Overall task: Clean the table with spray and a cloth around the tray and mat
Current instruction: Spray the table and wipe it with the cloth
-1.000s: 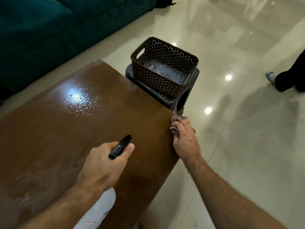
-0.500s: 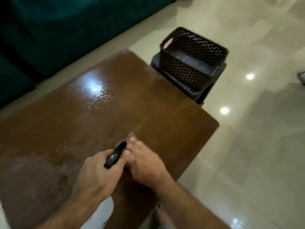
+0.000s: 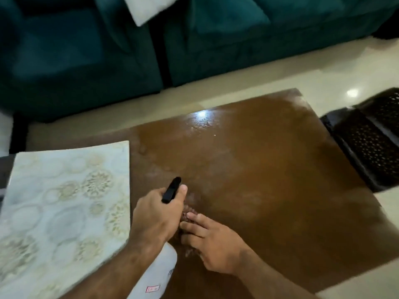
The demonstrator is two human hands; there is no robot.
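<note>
Under the right hand [image 3: 212, 244], fingers spread flat, the reddish cloth [image 3: 188, 213] presses on the wet brown worktop [image 3: 269, 169], just right of the patterned mat [image 3: 64, 199]. Left hand [image 3: 157, 214] is closed round the spray bottle [image 3: 160, 268], nozzle forward. Wiping step; next stroke likely along the mat edge. Half a second ago the mat was out of view; the basket [image 3: 371, 143] now sits far right.

Pale patterned rectangular mat [image 3: 64, 201] on left part of glossy brown wooden surface [image 3: 269, 169] | dark perforated plastic basket [image 3: 371, 143] off surface's right edge, on floor side | teal upholstered sofa [image 3: 194, 39] behind surface | hands near front edge, just right of mat
</note>
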